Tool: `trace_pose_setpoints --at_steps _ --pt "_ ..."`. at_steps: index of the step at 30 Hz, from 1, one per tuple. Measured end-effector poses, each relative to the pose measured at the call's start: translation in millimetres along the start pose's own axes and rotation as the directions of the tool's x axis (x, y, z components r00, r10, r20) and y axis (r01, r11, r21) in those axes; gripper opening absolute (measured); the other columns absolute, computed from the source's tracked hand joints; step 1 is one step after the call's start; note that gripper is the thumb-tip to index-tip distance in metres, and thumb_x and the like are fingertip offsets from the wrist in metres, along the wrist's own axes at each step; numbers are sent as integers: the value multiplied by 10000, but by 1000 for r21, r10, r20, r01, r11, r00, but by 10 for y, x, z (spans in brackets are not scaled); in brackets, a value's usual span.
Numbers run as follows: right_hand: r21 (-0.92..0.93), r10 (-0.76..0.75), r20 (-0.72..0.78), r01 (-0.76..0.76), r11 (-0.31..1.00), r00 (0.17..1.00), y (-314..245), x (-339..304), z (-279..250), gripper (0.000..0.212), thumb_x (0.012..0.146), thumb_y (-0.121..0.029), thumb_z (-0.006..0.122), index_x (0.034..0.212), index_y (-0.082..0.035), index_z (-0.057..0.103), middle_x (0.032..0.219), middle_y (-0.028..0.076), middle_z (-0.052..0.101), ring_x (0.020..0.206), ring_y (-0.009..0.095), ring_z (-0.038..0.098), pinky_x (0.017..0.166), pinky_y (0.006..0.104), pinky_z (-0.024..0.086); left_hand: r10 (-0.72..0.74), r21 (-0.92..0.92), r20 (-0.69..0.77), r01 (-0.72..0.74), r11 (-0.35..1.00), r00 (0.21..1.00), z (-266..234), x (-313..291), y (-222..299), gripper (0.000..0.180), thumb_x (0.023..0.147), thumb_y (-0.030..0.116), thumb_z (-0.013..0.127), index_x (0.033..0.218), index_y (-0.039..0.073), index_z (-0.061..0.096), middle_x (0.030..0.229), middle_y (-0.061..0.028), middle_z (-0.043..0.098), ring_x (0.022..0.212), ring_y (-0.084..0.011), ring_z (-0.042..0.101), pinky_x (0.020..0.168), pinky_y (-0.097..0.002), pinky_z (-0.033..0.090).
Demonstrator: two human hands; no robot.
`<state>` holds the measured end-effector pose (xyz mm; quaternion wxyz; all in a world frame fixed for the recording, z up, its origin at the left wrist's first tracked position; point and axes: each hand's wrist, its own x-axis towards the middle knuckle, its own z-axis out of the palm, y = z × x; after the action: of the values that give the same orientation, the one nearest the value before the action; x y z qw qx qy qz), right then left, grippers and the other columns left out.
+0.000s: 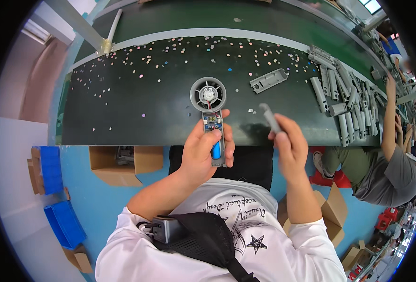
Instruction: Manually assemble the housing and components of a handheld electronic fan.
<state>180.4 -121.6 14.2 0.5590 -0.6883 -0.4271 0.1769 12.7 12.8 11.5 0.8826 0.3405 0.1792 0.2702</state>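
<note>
My left hand is closed around the grey handle of a small handheld fan, its round ring pointing away from me. The handle lies uncovered, showing a circuit board with a small display and a blue cylindrical battery. My left thumb presses near the board's lower end. To the right, my right hand pinches a narrow grey plastic piece, held apart from the fan. Farther off on the bench lies a grey half-shell with its hollow side up.
Many grey plastic shells are piled at the bench's right end. Small round dots are scattered over the dark bench. Cardboard boxes and blue bins stand below. Another person works at the right.
</note>
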Motion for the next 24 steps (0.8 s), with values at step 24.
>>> trace_pose_setpoints --at_steps 24 --pt "-336 -337 47 332 881 940 -404 -134 531 385 739 -62 740 1110 -7 657 1023 135 627 803 260 618 665 334 518 162 258 140 -194 946 977 -66 -58 -190 786 981 640 120 1406 14 332 1151 -87 551 1054 -176 554 919 -320 450"
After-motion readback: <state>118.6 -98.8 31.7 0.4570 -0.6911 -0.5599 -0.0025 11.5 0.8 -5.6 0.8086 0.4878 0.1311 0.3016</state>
